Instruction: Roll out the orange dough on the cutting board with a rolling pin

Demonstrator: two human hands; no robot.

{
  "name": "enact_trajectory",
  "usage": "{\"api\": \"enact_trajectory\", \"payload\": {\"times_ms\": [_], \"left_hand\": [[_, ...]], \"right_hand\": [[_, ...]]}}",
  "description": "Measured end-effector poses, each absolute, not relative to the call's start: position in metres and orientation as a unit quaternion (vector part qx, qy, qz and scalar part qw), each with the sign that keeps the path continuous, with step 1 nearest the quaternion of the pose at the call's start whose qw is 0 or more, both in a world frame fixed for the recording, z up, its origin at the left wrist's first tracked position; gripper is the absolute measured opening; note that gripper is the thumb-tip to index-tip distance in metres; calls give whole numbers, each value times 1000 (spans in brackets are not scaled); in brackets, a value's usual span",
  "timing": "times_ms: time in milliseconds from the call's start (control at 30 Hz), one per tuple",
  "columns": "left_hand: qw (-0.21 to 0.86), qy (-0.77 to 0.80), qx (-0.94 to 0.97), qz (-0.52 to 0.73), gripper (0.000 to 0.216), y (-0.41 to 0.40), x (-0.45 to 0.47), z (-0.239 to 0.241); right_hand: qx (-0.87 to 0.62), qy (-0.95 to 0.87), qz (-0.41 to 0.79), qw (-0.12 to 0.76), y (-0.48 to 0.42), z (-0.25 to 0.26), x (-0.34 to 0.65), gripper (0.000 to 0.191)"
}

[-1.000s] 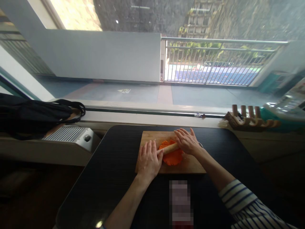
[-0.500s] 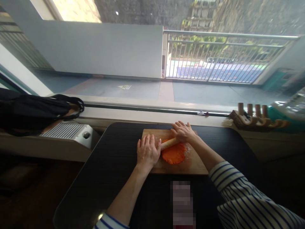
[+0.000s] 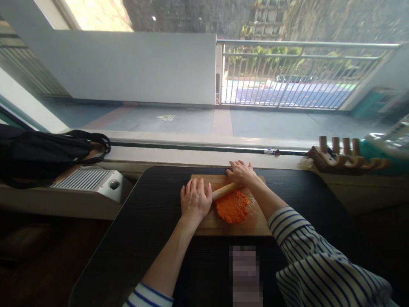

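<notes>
A flat, roughly round piece of orange dough (image 3: 232,209) with a ragged edge lies on a wooden board (image 3: 204,230). Along the dough's far edge a light wooden rolling pin (image 3: 225,191) lies at a slant, its right end farther from me. My left hand (image 3: 195,199) is over the pin's left end, fingers pointing away. Over the right end is my right hand (image 3: 242,173), fingers bent leftward. Both palms hide the pin's ends. White powder (image 3: 252,207) is scattered at the dough's right side.
The board is on a black table (image 3: 140,238) with rounded corners. A blurred-out patch (image 3: 245,275) covers something at the near side. Left of the table are a black bag (image 3: 47,149) and a white slatted unit (image 3: 96,181). A wooden rack (image 3: 345,157) stands right, by the window.
The rolling pin has moved slightly away from me, from over the dough's upper part to its far edge, with both hands on it. More of the dough shows.
</notes>
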State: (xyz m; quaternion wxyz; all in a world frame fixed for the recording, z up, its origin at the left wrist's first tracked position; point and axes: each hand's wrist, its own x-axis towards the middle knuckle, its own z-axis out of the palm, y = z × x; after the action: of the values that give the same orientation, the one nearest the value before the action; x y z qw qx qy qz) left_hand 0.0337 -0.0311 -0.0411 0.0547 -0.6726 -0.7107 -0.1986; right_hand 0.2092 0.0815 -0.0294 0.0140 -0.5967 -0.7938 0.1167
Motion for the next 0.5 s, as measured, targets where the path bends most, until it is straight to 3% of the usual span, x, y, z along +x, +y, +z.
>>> {"api": "enact_trajectory", "payload": {"times_ms": [500], "left_hand": [[41, -657, -739, -146, 57, -45, 33, -43]], "right_hand": [[-580, -811, 74, 28, 34, -28, 233, 53]]}}
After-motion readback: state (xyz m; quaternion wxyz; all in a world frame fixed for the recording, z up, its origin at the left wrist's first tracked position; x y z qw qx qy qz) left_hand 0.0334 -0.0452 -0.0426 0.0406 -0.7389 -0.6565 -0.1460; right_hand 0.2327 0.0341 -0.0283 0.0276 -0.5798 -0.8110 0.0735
